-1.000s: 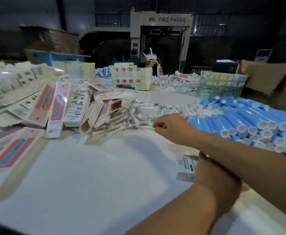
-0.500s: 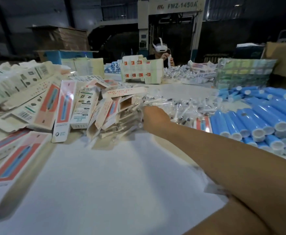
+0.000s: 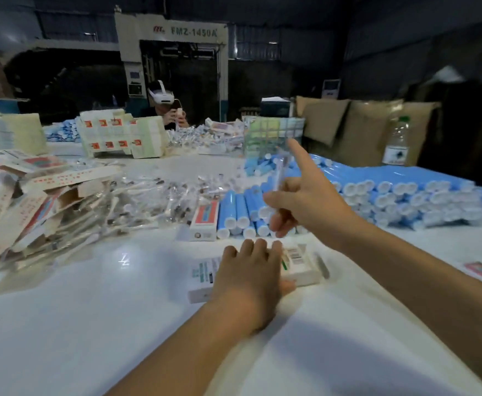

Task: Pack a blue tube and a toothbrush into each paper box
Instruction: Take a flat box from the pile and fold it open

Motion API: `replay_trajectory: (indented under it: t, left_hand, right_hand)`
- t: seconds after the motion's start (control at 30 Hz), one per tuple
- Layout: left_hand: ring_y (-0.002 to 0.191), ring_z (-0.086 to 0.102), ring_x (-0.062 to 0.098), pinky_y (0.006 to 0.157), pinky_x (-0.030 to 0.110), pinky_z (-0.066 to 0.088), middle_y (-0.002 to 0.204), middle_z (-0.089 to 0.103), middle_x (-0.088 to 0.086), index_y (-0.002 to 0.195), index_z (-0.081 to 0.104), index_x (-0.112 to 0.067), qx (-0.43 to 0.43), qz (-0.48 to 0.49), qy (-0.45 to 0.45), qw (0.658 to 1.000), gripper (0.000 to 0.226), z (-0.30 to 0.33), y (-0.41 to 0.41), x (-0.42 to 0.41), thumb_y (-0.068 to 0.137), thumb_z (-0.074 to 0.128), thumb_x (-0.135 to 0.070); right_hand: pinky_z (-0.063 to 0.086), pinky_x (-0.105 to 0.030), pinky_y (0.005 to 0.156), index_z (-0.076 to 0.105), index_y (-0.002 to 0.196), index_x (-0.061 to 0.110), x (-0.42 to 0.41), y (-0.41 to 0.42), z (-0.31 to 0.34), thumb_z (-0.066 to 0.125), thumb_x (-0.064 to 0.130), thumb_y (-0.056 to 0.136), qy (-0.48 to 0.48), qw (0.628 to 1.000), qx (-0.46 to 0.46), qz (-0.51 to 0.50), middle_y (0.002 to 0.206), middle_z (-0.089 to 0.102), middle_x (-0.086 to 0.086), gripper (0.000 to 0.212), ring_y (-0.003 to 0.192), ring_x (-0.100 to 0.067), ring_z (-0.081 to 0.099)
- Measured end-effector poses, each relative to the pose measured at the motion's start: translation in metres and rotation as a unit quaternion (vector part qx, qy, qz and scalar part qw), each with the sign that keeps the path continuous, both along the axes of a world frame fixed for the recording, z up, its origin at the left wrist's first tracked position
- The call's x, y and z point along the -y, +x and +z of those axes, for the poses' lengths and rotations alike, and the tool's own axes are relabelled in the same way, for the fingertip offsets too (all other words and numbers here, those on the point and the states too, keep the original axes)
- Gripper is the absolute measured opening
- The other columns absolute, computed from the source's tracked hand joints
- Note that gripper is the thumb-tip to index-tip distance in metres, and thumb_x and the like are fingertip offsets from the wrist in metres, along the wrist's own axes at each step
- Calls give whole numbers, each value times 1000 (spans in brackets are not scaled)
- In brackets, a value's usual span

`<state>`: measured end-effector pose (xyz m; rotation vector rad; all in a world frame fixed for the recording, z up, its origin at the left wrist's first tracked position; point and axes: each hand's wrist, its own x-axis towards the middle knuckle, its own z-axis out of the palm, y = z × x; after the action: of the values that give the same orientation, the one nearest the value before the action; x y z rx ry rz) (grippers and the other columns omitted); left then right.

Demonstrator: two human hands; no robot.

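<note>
1. the white surface (image 3: pixel 96 324) carries a wide bank of blue tubes (image 3: pixel 405 192) beyond and to the right of both hands, caps facing the person.
2. the paper box (image 3: pixel 297 267) lies flat under the left hand (image 3: pixel 248 278), long axis running left to right, its right end nearest the right hand.
3. the left hand rests on the box, fingers fairly straight.
4. the right hand (image 3: pixel 299 204), just above and beyond the box, pinches a wrapped toothbrush (image 3: pixel 278 172); index finger extended.
5. the toothbrush stands nearly upright, blurred; it probably needs tipping level with the box.

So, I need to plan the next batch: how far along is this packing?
Done: some closed boxes stacked far across the table. In hand: the left hand rests on a paper box; the right hand holds a wrapped toothbrush. Left: most blue tubes and flat cartons.
</note>
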<state>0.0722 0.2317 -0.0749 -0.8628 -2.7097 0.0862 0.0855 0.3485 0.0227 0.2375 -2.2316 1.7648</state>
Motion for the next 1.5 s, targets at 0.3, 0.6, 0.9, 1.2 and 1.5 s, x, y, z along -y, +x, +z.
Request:
replay_trajectory:
  t: [0.3, 0.6, 0.9, 1.2, 1.5]
  left_hand:
    - [120, 34, 17, 93, 33, 29, 132, 38, -6, 147, 15, -29, -51, -25, 24, 998, 78, -2, 4, -1, 81, 10, -70]
    - [119, 35, 16, 94, 31, 29, 133, 39, -7, 149, 15, -28, -56, -9, 40, 998, 96, 3, 15, -6, 68, -9, -73]
    - [120, 34, 16, 95, 32, 30, 132, 39, -6, 149, 13, -27, -61, -10, 65, 996, 93, 3, 17, -8, 70, -8, -72]
    - [119, 34, 16, 94, 32, 30, 132, 38, -5, 147, 12, -26, -69, -8, 73, 995, 79, 3, 19, -11, 81, 7, -69]
    - [118, 37, 19, 94, 34, 31, 131, 42, -3, 147, 19, -24, -79, 4, 109, 991, 82, 7, 20, -11, 78, 8, -67]
  right_hand:
    - [31, -18, 36, 54, 115, 29, -92, 38, -70, 68, 7, 84, -145, 971, -12, -189, 61, 67, -6, 40, 40, -6, 42]
    - [54, -27, 51, 54, 96, 22, -80, 32, -82, 66, 5, 87, -146, 968, -30, -204, 82, 59, -7, 22, 57, -16, 67]
    - [52, -22, 68, 65, 78, 28, -72, 33, -88, 73, 15, 82, -107, 962, -51, -247, 78, 68, 3, 16, 71, -9, 61]
    - [48, -17, 65, 56, 83, 27, -62, 39, -89, 68, 20, 85, -81, 966, -82, -232, 77, 69, 2, 14, 73, -4, 64]
    - [45, -16, 83, 63, 94, 29, -51, 43, -87, 47, 29, 98, -52, 988, -49, -139, 119, 53, -4, 17, 104, -4, 56]
